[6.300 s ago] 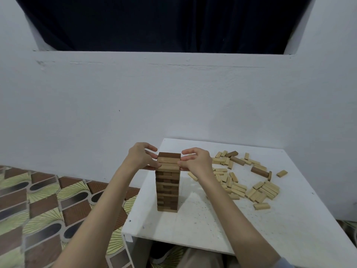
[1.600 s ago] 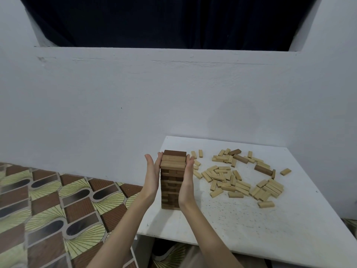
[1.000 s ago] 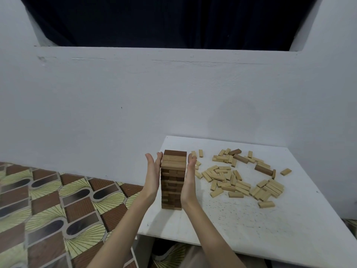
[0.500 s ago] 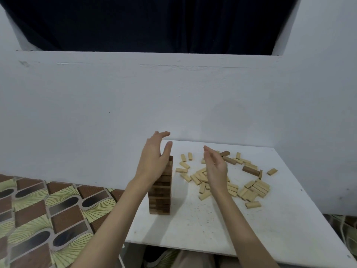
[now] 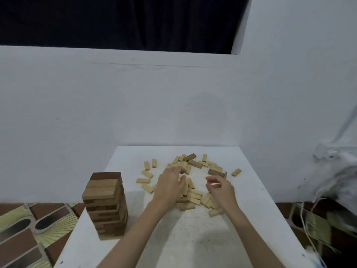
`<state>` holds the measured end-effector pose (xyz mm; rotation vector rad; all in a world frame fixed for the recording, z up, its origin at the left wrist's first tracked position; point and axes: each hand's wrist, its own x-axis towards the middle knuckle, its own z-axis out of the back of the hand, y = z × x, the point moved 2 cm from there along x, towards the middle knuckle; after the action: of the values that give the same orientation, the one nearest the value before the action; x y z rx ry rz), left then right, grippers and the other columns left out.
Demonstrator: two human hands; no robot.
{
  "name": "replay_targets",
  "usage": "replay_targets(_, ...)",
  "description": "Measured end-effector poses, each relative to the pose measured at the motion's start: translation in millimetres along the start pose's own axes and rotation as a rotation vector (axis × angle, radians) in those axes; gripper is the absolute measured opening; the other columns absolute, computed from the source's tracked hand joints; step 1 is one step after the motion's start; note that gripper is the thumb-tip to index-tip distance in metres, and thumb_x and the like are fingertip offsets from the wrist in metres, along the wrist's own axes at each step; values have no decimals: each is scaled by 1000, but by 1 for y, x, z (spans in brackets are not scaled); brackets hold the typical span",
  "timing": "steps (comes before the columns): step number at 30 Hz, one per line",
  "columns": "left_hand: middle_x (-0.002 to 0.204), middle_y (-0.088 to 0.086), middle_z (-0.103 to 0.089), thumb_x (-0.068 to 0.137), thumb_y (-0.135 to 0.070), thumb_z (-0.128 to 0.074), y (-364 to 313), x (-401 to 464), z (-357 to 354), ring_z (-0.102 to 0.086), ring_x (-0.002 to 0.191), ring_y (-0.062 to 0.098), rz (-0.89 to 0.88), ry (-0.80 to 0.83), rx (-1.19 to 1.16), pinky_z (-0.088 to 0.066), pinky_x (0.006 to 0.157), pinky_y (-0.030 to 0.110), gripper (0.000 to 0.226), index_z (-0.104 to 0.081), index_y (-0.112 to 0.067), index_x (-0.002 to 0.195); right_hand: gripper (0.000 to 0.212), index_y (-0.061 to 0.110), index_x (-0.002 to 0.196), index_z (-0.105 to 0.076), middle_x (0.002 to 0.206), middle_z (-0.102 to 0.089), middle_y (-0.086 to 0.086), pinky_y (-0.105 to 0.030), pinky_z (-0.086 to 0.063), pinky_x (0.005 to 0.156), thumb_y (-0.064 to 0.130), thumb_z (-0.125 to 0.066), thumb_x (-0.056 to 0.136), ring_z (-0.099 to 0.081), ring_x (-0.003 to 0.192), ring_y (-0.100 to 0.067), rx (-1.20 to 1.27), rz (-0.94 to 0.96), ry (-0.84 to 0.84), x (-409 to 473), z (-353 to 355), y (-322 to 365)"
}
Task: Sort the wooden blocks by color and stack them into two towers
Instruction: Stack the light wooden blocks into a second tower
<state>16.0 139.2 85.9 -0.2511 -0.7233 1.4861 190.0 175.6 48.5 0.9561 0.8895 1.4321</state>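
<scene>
Head view: the tower [image 5: 105, 205] stood at the table's [image 5: 241, 229] left edge. Both hands were over the loose blocks [image 5: 195, 196] scattered right of it. Left hand [image 5: 170, 187] was open, fingers spread; right hand [image 5: 220, 187] was half curled, its grip impossible to tell.

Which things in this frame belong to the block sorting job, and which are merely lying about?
Part of the job:
- tower at the table's left
- loose light blocks
- loose dark blocks
- left hand and right hand, over the pile
- white table

Merely about:
- patterned floor
- white cords at right
</scene>
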Motion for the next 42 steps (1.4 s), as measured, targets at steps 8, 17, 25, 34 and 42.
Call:
replay_targets(8,133,-3,-50,96,-20,-43,17,73,-59,-42,124,17,-45,135,249,-33,98,27,31,-50,-18,127,32,12,118,-60,107,-59,5,-16,-39,86,4,-63,87,-56,103,-9,-241,13,113,68,19,-24)
replay_targets(17,155,0,-17,96,-16,-42,30,135,-121,-10,143,21,-87,386,476,-14,114,38,58,-14,-14,147,51,18,137,-40,131,-47,-5,-33,-41,100,19,-59,90,-45,122,-22,-678,51,246,128,13,-58)
replay_targets(25,147,8,-26,91,-11,-47,36,154,-150,-15,140,27,-170,348,687,-14,115,39,58,-20,-10,143,47,22,133,-43,128,-48,0,-32,-32,95,20,-55,88,-41,119,-20,-828,153,202,144,7,-79)
replay_targets(34,108,19,-59,91,-3,-19,41,162,-150,-50,99,34,-324,208,628,-44,91,39,43,-57,2,110,43,15,128,-52,114,-57,-3,-32,-38,90,13,-60,85,-50,107,-22,-641,231,113,144,3,-84)
replay_targets(42,122,8,-46,93,-48,-45,67,190,-143,-35,125,25,40,298,477,-27,103,34,50,-42,-4,116,26,21,102,-53,99,-48,3,-12,-43,72,5,-63,84,-51,83,-3,-7,67,-90,130,8,-64)
